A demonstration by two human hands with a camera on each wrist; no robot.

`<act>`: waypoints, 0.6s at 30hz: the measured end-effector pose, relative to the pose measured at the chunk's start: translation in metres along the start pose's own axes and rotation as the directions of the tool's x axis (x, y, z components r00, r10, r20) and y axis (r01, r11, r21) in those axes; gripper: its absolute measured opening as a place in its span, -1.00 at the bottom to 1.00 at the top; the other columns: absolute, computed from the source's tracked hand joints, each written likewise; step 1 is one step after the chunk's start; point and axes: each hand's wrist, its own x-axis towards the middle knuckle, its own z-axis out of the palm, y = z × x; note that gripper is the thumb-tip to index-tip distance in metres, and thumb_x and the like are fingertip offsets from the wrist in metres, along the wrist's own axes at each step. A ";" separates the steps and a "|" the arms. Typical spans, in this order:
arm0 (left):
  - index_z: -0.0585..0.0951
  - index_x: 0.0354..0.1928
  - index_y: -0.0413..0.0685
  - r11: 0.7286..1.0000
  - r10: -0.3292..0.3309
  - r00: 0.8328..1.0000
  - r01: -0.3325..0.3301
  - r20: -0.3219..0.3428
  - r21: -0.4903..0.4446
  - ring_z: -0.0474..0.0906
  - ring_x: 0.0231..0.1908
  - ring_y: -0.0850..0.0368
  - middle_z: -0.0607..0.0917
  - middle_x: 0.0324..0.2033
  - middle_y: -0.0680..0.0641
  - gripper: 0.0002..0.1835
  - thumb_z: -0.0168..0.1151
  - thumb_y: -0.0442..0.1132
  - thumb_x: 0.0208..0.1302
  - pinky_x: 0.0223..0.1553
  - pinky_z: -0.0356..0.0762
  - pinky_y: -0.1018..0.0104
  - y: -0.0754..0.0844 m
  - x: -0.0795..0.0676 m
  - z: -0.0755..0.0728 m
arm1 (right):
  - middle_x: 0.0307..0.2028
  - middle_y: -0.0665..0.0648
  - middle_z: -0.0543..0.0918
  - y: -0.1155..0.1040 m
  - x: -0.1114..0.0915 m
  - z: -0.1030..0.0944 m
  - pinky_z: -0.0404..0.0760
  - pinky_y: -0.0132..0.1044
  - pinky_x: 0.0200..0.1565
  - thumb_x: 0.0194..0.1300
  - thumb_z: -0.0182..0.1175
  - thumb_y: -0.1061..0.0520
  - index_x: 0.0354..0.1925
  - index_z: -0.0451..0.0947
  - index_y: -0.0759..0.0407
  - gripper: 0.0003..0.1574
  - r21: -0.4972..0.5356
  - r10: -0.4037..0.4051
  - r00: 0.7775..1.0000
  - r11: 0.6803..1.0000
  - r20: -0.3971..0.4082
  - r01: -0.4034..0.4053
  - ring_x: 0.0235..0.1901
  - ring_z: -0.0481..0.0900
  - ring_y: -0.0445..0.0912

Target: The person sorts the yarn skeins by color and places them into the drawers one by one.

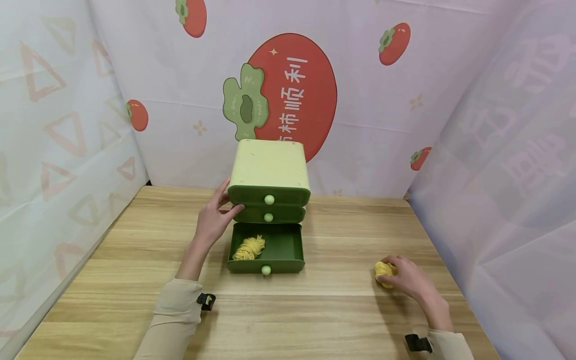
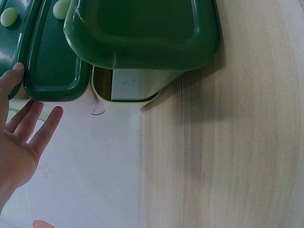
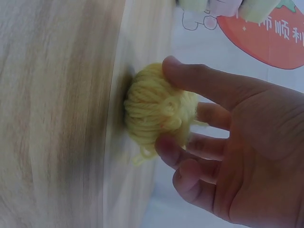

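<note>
A small drawer cabinet (image 1: 272, 162) with a pale yellow-green top and dark green drawer fronts stands toward the back of the table. Its bottom drawer (image 1: 281, 245) is pulled out, and a yellow yarn bundle (image 1: 249, 248) lies in that drawer's left part. My left hand (image 1: 213, 217) rests against the cabinet's left side, the thumb at the edge of the upper fronts and the other fingers extended along the side. Off to the right, my right hand (image 1: 410, 277) holds a yellow yarn ball (image 3: 154, 107) between thumb and fingers, low at the table surface.
The wooden table (image 1: 333, 320) runs back to a pale fabric backdrop (image 1: 360, 115) printed with tomatoes. Fabric walls border it on the left and right. Round light green knobs (image 1: 266, 270) stick out from the drawer fronts.
</note>
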 end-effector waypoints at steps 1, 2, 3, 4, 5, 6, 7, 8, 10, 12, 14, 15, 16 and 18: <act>0.15 0.51 0.58 1.000 -0.001 1.000 0.001 0.000 0.000 0.61 0.16 -0.08 0.65 0.15 -0.18 -0.13 0.40 -0.04 0.26 -0.04 0.68 0.07 0.000 0.000 0.000 | -0.02 0.33 0.67 -0.001 0.000 0.000 0.57 0.00 -0.25 0.16 0.43 -0.12 0.09 0.59 0.25 -0.35 0.002 -0.003 1.000 1.000 -0.003 0.003 -0.13 0.62 0.11; 0.15 0.51 0.58 1.000 -0.002 1.000 0.002 0.000 0.001 0.61 0.16 -0.08 0.65 0.15 -0.18 -0.13 0.40 -0.04 0.26 -0.04 0.68 0.07 0.000 0.000 0.000 | -0.04 0.30 0.68 -0.001 0.001 0.000 0.56 -0.01 -0.26 0.16 0.43 -0.11 0.08 0.60 0.23 -0.37 0.003 -0.005 1.000 1.000 -0.006 0.005 -0.14 0.62 0.10; 0.15 0.51 0.58 1.000 -0.003 1.000 0.003 0.000 0.002 0.61 0.16 -0.08 0.65 0.14 -0.18 -0.13 0.40 -0.03 0.26 -0.04 0.68 0.07 0.000 0.000 0.000 | -0.06 0.28 0.69 -0.002 0.001 0.000 0.56 -0.03 -0.27 0.16 0.43 -0.11 0.07 0.61 0.22 -0.38 0.000 -0.009 1.000 1.000 -0.012 0.009 -0.15 0.62 0.08; 0.15 0.50 0.58 1.000 -0.005 1.000 0.005 0.000 0.003 0.61 0.16 -0.08 0.65 0.14 -0.18 -0.13 0.40 -0.03 0.26 -0.04 0.68 0.07 0.000 0.000 0.000 | -0.07 0.26 0.69 -0.003 0.002 0.000 0.56 -0.03 -0.27 0.15 0.43 -0.10 0.06 0.61 0.21 -0.40 -0.001 -0.013 1.000 1.000 -0.017 0.013 -0.15 0.62 0.07; 0.15 0.50 0.58 1.000 -0.006 1.000 0.006 0.002 0.004 0.61 0.16 -0.09 0.65 0.14 -0.18 -0.13 0.40 -0.03 0.26 -0.04 0.69 0.06 0.000 0.000 -0.001 | -0.07 0.25 0.69 -0.004 0.002 0.001 0.56 -0.03 -0.26 0.16 0.43 -0.10 0.05 0.62 0.21 -0.41 -0.002 -0.021 1.000 1.000 -0.021 0.021 -0.14 0.62 0.07; 0.15 0.50 0.58 1.000 -0.007 1.000 0.007 0.002 0.005 0.61 0.16 -0.09 0.65 0.14 -0.18 -0.13 0.40 -0.03 0.26 -0.04 0.69 0.06 0.000 0.000 -0.001 | -0.07 0.25 0.69 -0.005 0.003 0.001 0.56 -0.03 -0.26 0.16 0.43 -0.10 0.05 0.62 0.20 -0.42 -0.003 -0.024 0.999 1.000 -0.027 0.024 -0.14 0.62 0.07; 0.15 0.51 0.58 1.000 -0.007 1.000 0.007 0.002 0.005 0.61 0.16 -0.09 0.65 0.14 -0.19 -0.13 0.40 -0.03 0.26 -0.04 0.69 0.06 0.001 0.000 -0.001 | -0.06 0.25 0.70 -0.006 0.004 0.001 0.57 -0.02 -0.25 0.17 0.42 -0.11 0.06 0.62 0.19 -0.41 -0.004 -0.028 0.999 1.000 -0.030 0.027 -0.13 0.63 0.08; 0.14 0.51 0.58 1.000 -0.007 1.000 0.007 0.002 0.006 0.61 0.16 -0.09 0.65 0.15 -0.19 -0.13 0.40 -0.04 0.26 -0.04 0.68 0.06 0.001 0.000 -0.001 | -0.04 0.26 0.69 -0.008 0.004 0.002 0.58 0.00 -0.22 0.18 0.41 -0.11 0.07 0.61 0.20 -0.41 -0.004 -0.031 0.999 1.000 -0.034 0.031 -0.10 0.63 0.10; 0.14 0.51 0.57 1.000 -0.007 1.000 0.007 0.001 0.006 0.61 0.16 -0.09 0.65 0.15 -0.18 -0.13 0.40 -0.04 0.26 -0.04 0.68 0.06 0.001 0.000 -0.001 | 0.00 0.27 0.69 -0.011 0.007 0.003 0.59 0.03 -0.18 0.20 0.40 -0.12 0.09 0.60 0.20 -0.40 -0.004 -0.038 0.999 0.999 -0.039 0.038 -0.07 0.64 0.12; 0.14 0.51 0.55 1.000 -0.004 1.000 0.004 0.000 0.005 0.61 0.16 -0.10 0.65 0.15 -0.19 -0.13 0.40 -0.05 0.27 -0.04 0.68 0.06 0.001 -0.001 -0.001 | 0.02 0.28 0.68 -0.016 0.009 0.003 0.60 0.05 -0.16 0.21 0.39 -0.13 0.11 0.59 0.19 -0.38 -0.006 -0.044 0.998 0.999 -0.043 0.044 -0.07 0.64 0.12; 0.14 0.52 0.54 1.000 -0.004 1.000 0.004 0.000 0.006 0.61 0.16 -0.10 0.65 0.15 -0.19 -0.13 0.40 -0.05 0.27 -0.04 0.68 0.07 0.001 -0.001 -0.001 | 0.02 0.27 0.67 -0.021 0.012 0.003 0.60 0.06 -0.16 0.21 0.39 -0.13 0.12 0.59 0.18 -0.38 -0.009 -0.053 0.998 0.999 -0.046 0.052 -0.09 0.65 0.11; 0.15 0.52 0.54 1.000 -0.004 1.000 0.004 0.000 0.006 0.61 0.16 -0.10 0.65 0.15 -0.19 -0.13 0.40 -0.04 0.26 -0.04 0.68 0.07 0.002 0.000 -0.001 | 0.02 0.27 0.67 -0.025 0.014 0.003 0.60 0.05 -0.17 0.21 0.39 -0.14 0.11 0.59 0.17 -0.39 -0.012 -0.058 0.997 0.998 -0.049 0.057 -0.10 0.65 0.10; 0.14 0.52 0.52 1.000 -0.003 1.000 0.003 0.001 0.007 0.61 0.16 -0.11 0.65 0.15 -0.19 -0.13 0.40 -0.05 0.27 -0.04 0.68 0.06 0.002 0.000 -0.001 | 0.01 0.26 0.67 -0.028 0.015 0.003 0.60 0.05 -0.17 0.21 0.39 -0.14 0.11 0.60 0.16 -0.40 -0.015 -0.063 0.997 0.998 -0.053 0.062 -0.10 0.65 0.09; 0.15 0.52 0.53 1.000 -0.007 1.000 0.007 0.002 0.008 0.61 0.16 -0.10 0.65 0.14 -0.19 -0.13 0.40 -0.04 0.26 -0.04 0.68 0.07 0.002 0.000 -0.001 | 0.01 0.25 0.66 -0.035 0.019 0.002 0.60 0.05 -0.17 0.20 0.40 -0.13 0.10 0.60 0.14 -0.41 -0.020 -0.080 0.995 0.997 -0.063 0.079 -0.11 0.65 0.08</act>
